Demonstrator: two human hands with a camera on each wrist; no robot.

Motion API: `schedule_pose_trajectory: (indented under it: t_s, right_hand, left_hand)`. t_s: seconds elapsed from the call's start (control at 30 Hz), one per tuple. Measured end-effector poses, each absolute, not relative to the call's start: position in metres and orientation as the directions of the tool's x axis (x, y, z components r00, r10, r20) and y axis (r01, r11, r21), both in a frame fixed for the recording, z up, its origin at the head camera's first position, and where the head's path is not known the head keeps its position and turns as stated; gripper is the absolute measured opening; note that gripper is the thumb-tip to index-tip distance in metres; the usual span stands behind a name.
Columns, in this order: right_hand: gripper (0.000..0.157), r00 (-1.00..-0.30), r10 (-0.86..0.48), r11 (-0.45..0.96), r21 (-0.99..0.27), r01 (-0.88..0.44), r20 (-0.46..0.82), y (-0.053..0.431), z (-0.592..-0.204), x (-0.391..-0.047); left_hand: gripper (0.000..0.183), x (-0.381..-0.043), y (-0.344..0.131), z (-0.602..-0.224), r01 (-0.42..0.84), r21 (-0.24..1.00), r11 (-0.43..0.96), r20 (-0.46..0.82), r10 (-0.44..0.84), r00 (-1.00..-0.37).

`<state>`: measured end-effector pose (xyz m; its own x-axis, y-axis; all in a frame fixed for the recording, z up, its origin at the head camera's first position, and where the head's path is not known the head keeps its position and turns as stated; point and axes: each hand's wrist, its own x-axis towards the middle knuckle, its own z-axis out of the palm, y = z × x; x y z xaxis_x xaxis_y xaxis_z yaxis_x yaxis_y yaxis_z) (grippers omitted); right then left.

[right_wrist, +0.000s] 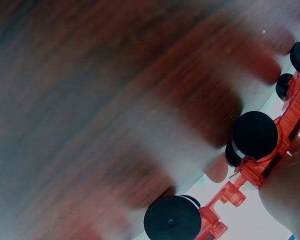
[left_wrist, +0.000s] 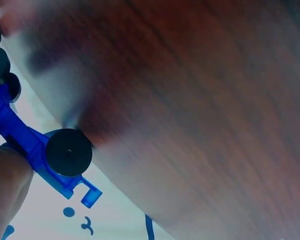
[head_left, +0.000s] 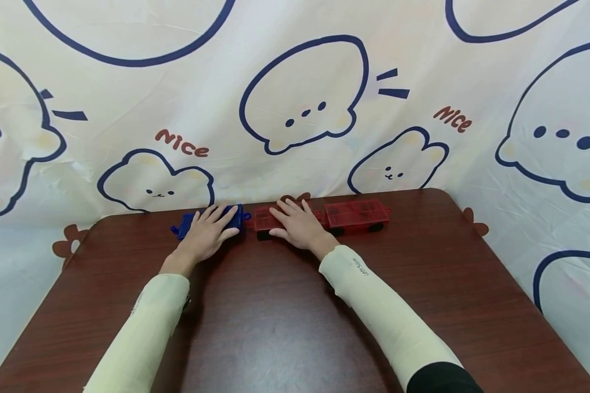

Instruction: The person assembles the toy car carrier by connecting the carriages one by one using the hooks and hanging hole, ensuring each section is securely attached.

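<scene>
Three toy train cars stand in a row along the table's far edge. My left hand point(head_left: 205, 236) rests on the blue train car point(head_left: 233, 219) at the row's left end, fingers straight and spread across its top. In the left wrist view its black wheel point(left_wrist: 69, 152) and end hook point(left_wrist: 92, 197) show beside my thumb point(left_wrist: 9, 175). My right hand point(head_left: 299, 226) lies flat over the middle red train car point(head_left: 263, 220), partly hiding it. To its right is another see-through red train car point(head_left: 356, 213). Red coupling parts point(right_wrist: 232, 194) link the red cars in the right wrist view.
The dark brown wooden table point(head_left: 275, 322) has rounded far corners. A cream cloth point(head_left: 305, 174) printed with cartoon outlines hangs right behind the cars and along both sides.
</scene>
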<state>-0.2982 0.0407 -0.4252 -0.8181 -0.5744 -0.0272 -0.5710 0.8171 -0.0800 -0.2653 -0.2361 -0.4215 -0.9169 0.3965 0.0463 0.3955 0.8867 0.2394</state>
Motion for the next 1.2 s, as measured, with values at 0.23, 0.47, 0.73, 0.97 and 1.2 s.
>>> schedule_pose_trajectory:
  t_s: [0.23,0.47,0.73,0.97,1.2]
  right_hand:
    - [0.07,-0.822,-0.568,0.822,-0.076,-0.564,-0.036,0.0395,-0.4247,-0.2981]
    - [0.069,-0.823,-0.567,0.823,-0.071,-0.564,-0.034,0.0394,-0.4274,-0.3001]
    - [0.069,-0.821,-0.57,0.82,-0.085,-0.566,-0.038,0.0406,-0.425,-0.3009]
    - [0.069,-0.82,-0.571,0.819,-0.083,-0.567,-0.034,0.04,-0.4211,-0.3]
    - [0.069,-0.816,-0.577,0.815,-0.093,-0.572,-0.026,0.0397,-0.4232,-0.3018]
  left_hand:
    - [0.066,-0.265,-0.2376,-0.4234,0.398,0.239,0.886,0.06,0.396,-0.916]
    - [0.066,-0.2634,-0.2381,-0.423,0.403,0.237,0.884,0.063,0.4,-0.914]
    - [0.066,-0.2611,-0.2373,-0.4216,0.404,0.25,0.88,0.072,0.4,-0.914]
    - [0.067,-0.2592,-0.2387,-0.4213,0.403,0.257,0.878,0.072,0.398,-0.914]
    - [0.067,-0.2572,-0.2403,-0.4217,0.387,0.266,0.883,0.053,0.388,-0.92]
